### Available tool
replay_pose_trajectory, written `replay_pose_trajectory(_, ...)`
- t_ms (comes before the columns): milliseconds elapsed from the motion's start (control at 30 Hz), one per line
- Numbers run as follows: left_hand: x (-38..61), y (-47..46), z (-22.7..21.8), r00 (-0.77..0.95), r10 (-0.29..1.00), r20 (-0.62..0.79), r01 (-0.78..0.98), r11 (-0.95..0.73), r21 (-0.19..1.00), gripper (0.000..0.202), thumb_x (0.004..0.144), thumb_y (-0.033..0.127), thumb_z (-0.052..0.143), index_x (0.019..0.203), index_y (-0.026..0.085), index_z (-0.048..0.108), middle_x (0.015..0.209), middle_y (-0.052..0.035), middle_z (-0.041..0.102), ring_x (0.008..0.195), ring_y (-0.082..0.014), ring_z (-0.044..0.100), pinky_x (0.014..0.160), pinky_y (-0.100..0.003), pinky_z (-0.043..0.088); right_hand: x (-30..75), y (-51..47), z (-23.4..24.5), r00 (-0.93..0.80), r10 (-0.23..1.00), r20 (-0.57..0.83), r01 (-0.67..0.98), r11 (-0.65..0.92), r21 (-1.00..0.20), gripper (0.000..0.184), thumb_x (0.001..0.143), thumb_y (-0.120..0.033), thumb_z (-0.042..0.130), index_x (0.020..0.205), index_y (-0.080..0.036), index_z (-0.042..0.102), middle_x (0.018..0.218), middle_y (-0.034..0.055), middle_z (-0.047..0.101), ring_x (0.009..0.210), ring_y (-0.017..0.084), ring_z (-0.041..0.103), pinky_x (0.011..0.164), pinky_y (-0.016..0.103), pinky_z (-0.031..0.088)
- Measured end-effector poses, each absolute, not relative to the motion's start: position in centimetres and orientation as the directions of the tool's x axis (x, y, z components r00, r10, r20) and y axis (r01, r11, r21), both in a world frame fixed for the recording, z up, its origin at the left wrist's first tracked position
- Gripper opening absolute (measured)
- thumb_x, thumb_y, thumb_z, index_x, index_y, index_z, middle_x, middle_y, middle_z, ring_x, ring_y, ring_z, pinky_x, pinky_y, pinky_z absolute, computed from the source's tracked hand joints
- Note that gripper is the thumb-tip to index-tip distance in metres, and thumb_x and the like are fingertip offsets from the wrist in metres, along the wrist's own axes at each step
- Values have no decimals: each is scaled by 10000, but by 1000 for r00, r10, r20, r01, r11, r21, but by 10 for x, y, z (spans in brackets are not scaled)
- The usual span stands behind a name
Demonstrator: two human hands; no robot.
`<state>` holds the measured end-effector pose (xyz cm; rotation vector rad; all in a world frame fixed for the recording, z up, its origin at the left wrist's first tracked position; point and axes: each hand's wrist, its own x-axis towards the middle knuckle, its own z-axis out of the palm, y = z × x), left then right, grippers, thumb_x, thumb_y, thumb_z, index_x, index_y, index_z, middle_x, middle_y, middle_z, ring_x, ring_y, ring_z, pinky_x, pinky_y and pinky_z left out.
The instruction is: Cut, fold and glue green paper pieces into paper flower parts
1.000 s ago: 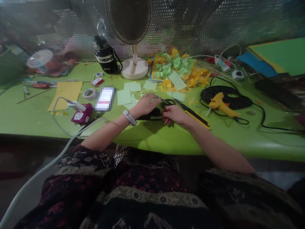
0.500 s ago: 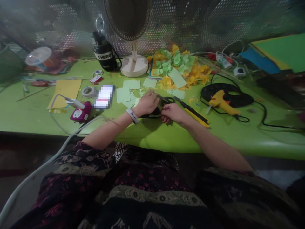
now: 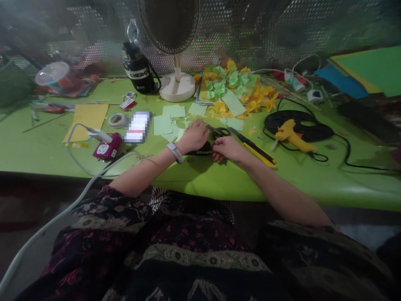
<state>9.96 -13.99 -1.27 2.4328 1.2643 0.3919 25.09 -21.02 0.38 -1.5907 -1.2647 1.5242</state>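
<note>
My left hand (image 3: 194, 136) rests palm down on the green table (image 3: 219, 179), fingers curled over a dark object (image 3: 205, 147) that is mostly hidden. My right hand (image 3: 227, 148) sits just right of it, fingers bent and pinched at the same dark thing. Black-handled scissors (image 3: 221, 132) lie right behind both hands. A black and yellow utility knife (image 3: 255, 149) lies beside my right wrist. Pale green paper squares (image 3: 163, 124) lie left of my left hand.
A yellow glue gun (image 3: 293, 137) rests on a black coiled cord at right. A white fan base (image 3: 177, 87), a black bottle (image 3: 138, 71), a heap of yellow and green paper flowers (image 3: 238, 90), a tape roll (image 3: 116, 120), a pink device (image 3: 107, 148) and yellow paper (image 3: 86, 121) stand about.
My left hand has curled in slightly over the dark object. The view has shifted a little; both hands stay in the same place.
</note>
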Motion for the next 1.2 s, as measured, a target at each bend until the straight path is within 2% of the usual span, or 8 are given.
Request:
replay_pose_trajectory(167, 100, -140, -13, 557, 827, 72, 728, -528, 438, 405, 998, 287, 333, 1295, 79, 512, 1461, -232, 449, 1463, -311, 300, 1185, -491, 266, 249, -211, 6, -72, 906, -416, 275, -383, -882, 353, 832, 56, 577, 557, -160, 532, 454, 5, 621, 360, 79, 585, 324, 131, 432)
replay_pose_trajectory(367, 100, -143, -7, 551, 833, 39, 747, -514, 421, 400, 998, 260, 316, 1292, 69, 507, 1500, -234, 410, 1476, -299, 280, 1191, -475, 268, 248, -211, 6, -77, 899, -431, 297, -392, -871, 325, 841, 17, 604, 579, -159, 525, 466, -1, 619, 376, 78, 585, 343, 140, 431)
replay_pose_trajectory(733, 100, -145, -7, 539, 839, 74, 757, -520, 395, 361, 993, 250, 320, 1249, 122, 539, 1453, -182, 480, 1417, -285, 383, 1151, -469, 342, 246, -215, 11, -52, 905, -422, 304, -388, -870, 345, 859, 31, 582, 575, -156, 529, 476, 1, 617, 384, 80, 583, 364, 151, 425)
replay_pose_trajectory(1200, 100, -144, -7, 545, 836, 62, 753, -521, 402, 374, 991, 243, 300, 1240, 112, 546, 1474, -196, 462, 1408, -287, 395, 1148, -489, 342, 246, -213, 9, -53, 902, -428, 311, -393, -865, 350, 877, 29, 526, 581, -157, 528, 476, 4, 620, 388, 88, 585, 366, 167, 430)
